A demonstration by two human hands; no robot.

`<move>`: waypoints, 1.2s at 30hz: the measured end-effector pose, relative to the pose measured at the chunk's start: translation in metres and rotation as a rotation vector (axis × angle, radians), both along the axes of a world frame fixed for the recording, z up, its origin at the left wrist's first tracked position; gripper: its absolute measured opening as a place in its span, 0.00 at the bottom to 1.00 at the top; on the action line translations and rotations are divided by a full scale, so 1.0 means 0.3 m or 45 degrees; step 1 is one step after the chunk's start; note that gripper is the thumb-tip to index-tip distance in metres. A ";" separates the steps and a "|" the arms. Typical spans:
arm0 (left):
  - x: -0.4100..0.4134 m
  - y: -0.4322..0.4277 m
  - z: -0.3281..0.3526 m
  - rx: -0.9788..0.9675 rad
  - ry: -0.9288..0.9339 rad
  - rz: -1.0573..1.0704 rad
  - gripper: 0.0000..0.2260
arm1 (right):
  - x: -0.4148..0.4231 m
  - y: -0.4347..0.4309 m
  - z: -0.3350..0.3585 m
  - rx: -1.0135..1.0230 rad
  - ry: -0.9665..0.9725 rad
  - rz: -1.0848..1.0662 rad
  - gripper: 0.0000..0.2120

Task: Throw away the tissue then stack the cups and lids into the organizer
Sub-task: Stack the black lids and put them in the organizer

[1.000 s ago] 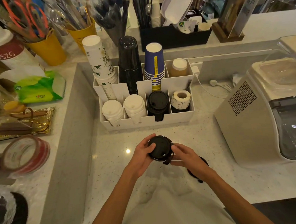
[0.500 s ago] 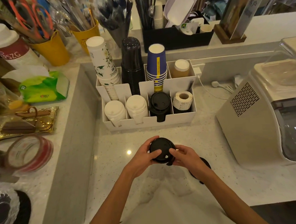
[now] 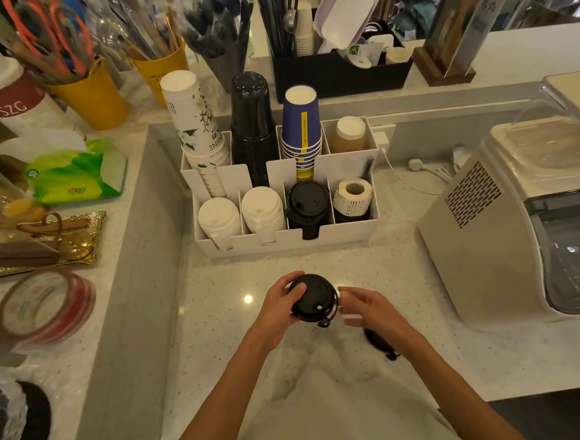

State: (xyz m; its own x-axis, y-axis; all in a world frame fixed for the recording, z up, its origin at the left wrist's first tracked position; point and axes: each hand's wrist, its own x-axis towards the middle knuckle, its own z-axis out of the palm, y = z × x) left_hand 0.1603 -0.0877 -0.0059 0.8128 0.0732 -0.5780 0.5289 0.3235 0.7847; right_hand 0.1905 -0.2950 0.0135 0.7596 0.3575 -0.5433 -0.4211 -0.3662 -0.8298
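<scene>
My left hand [image 3: 277, 309] grips a stack of black lids [image 3: 313, 299] above the counter, in front of the white organizer [image 3: 283, 241]. My right hand [image 3: 370, 308] hovers just right of the stack, fingers apart and blurred, off the lids. Another black lid [image 3: 376, 342] lies on the counter, partly hidden under my right wrist. The organizer's back row holds white patterned cups [image 3: 195, 123], black cups [image 3: 252, 126] and blue cups [image 3: 301, 129]. Its front row holds white lids [image 3: 218, 218], more white lids [image 3: 262, 209], black lids [image 3: 307, 201] and a label roll [image 3: 353, 196].
A beige machine [image 3: 508, 218] stands at the right. The raised left ledge carries a green tissue pack [image 3: 76, 173], a tape roll [image 3: 44, 305], a gold tray [image 3: 39, 244] and yellow utensil buckets [image 3: 91, 93]. A black caddy [image 3: 336, 72] sits behind the organizer.
My right hand has come off the black lid stack and moved slightly right, its fingers spread. My left hand keeps hold of the stack in much the same spot.
</scene>
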 end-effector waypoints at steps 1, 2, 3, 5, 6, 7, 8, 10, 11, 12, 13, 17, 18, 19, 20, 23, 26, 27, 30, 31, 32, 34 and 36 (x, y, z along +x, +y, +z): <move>-0.002 -0.002 -0.010 0.005 0.015 -0.004 0.13 | 0.009 -0.043 -0.015 -0.191 -0.133 -0.012 0.23; -0.006 -0.006 -0.022 0.019 0.028 -0.014 0.13 | 0.016 -0.096 -0.035 -0.398 -0.253 -0.033 0.23; -0.011 -0.012 -0.036 0.040 0.035 -0.028 0.13 | 0.014 -0.151 -0.058 -0.565 -0.321 -0.035 0.25; -0.022 -0.027 -0.070 0.087 0.049 -0.065 0.13 | -0.011 -0.245 -0.107 -0.758 -0.301 0.070 0.33; -0.028 -0.036 -0.088 0.103 0.062 -0.085 0.13 | -0.036 -0.275 -0.131 -0.789 -0.264 0.152 0.37; -0.034 -0.043 -0.105 0.116 0.077 -0.099 0.13 | -0.064 -0.291 -0.155 -0.791 -0.243 0.221 0.41; -0.038 -0.050 -0.121 0.135 0.091 -0.112 0.13 | -0.093 -0.298 -0.176 -0.786 -0.248 0.273 0.44; -0.045 -0.060 -0.146 0.201 0.102 -0.140 0.13 | -0.139 -0.293 -0.217 -0.804 -0.350 0.325 0.46; -0.047 -0.063 -0.154 0.228 0.099 -0.155 0.13 | -0.152 -0.288 -0.231 -0.820 -0.415 0.309 0.45; -0.048 -0.065 -0.159 0.244 0.096 -0.167 0.13 | -0.161 -0.284 -0.238 -0.829 -0.468 0.269 0.43; -0.048 -0.064 -0.160 0.256 0.092 -0.175 0.12 | -0.167 -0.279 -0.242 -0.825 -0.508 0.225 0.42; -0.040 -0.060 -0.155 0.236 0.112 -0.176 0.12 | -0.172 -0.256 -0.224 -0.712 -0.551 0.094 0.39; -0.040 -0.061 -0.148 0.215 0.123 -0.171 0.12 | -0.165 -0.247 -0.208 -0.665 -0.554 0.079 0.39; -0.039 -0.063 -0.135 0.192 0.129 -0.169 0.12 | -0.158 -0.235 -0.185 -0.608 -0.561 0.072 0.39; -0.038 -0.065 -0.118 0.166 0.120 -0.172 0.12 | -0.151 -0.217 -0.154 -0.541 -0.563 0.075 0.39; -0.033 -0.073 -0.053 0.068 0.006 -0.186 0.11 | -0.127 -0.133 -0.043 -0.357 -0.595 0.148 0.39; -0.020 -0.078 0.028 0.015 -0.100 -0.173 0.13 | -0.100 -0.043 0.047 -0.315 -0.680 0.256 0.39; -0.013 -0.077 0.053 -0.015 -0.117 -0.162 0.15 | -0.089 -0.021 0.070 -0.310 -0.693 0.282 0.39; 0.006 -0.060 0.114 -0.093 -0.122 -0.122 0.21 | -0.062 0.027 0.115 -0.298 -0.750 0.309 0.39; 0.010 -0.053 0.128 -0.093 -0.138 -0.111 0.21 | -0.055 0.040 0.125 -0.301 -0.769 0.306 0.39; 0.013 -0.048 0.140 -0.082 -0.167 -0.098 0.20 | -0.048 0.052 0.132 -0.312 -0.788 0.303 0.39; 0.016 -0.040 0.153 -0.090 -0.227 -0.071 0.17 | -0.035 0.073 0.141 -0.350 -0.830 0.312 0.40; 0.019 -0.031 0.156 -0.151 -0.240 -0.043 0.15 | -0.023 0.085 0.144 -0.372 -0.876 0.335 0.39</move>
